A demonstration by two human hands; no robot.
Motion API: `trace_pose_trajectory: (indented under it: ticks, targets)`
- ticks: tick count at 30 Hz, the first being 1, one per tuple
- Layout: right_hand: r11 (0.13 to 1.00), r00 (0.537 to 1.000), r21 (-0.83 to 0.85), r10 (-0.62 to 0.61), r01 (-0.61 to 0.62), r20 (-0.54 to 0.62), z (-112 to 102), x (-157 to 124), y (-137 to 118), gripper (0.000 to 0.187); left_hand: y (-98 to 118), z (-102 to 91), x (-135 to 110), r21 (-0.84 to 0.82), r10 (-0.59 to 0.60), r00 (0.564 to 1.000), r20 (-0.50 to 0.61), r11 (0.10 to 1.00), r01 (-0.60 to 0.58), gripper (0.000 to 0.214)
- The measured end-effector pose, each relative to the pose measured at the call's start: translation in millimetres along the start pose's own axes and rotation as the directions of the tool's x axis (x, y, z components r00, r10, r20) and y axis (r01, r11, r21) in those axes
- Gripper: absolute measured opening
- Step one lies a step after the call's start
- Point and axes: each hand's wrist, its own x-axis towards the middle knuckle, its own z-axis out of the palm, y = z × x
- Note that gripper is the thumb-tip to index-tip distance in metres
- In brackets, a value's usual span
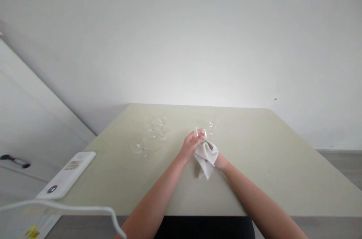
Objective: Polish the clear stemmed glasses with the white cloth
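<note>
Near the middle of the table my left hand (192, 141) is closed around a small clear glass (204, 133). My right hand (217, 159) is mostly hidden by a pale cloth (207, 151), which it holds against the glass's lower end. A corner of the cloth hangs down towards me. Just beyond my hands, a clear stemmed glass (211, 125) stands on the table. To the left is a group of several clear stemmed glasses (157, 127). Closer to me, another clear glass (140, 147) is faint against the tabletop, and its exact outline is hard to make out.
The pale table (260, 190) reaches back to a white wall (198, 43). At its left edge lies a white flat box or board (70, 171) with a dark round mark. A white cable (85, 208) crosses the lower left, near a white cabinet (31, 126) with a dark handle.
</note>
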Motion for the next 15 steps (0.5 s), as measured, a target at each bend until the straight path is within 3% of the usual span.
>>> trace_pose_trajectory:
  ticks: [2, 5, 11, 13, 15]
  targets:
    - [0.988, 0.986, -0.153, -0.048, 0.023, -0.162, -5.7, 5.6, 0.8, 0.029, -3.3, -1.2, 3.9, 0.136, 0.065, 0.987, -0.15, 0.99, -0.044, 0.05]
    - [0.981, 0.985, -0.191, -0.057, 0.024, -0.164, -11.6, 9.6, 1.4, 0.024, -6.4, -2.9, 7.4, 0.19, 0.111, 0.972, -0.207, 0.979, -0.071, 0.04]
    - [0.979, 0.998, -0.198, -0.057, 0.048, -0.04, -6.2, 4.8, -2.3, 0.021, -5.2, -1.6, 0.9, 0.139, 0.125, 0.983, -0.136, 0.985, -0.106, 0.045]
    - [0.999, 0.999, -0.05, 0.01, -0.008, 0.031, -4.8, -0.3, -4.7, 0.021, -4.1, -1.3, -1.8, 0.144, 0.158, 0.983, -0.094, 0.979, -0.144, 0.042]
    - [0.983, 0.974, 0.113, 0.122, -0.146, 0.193, -4.8, -5.6, -5.9, 0.024, -3.7, -1.4, -3.4, 0.139, 0.185, 0.983, -0.006, 0.973, -0.182, 0.042]
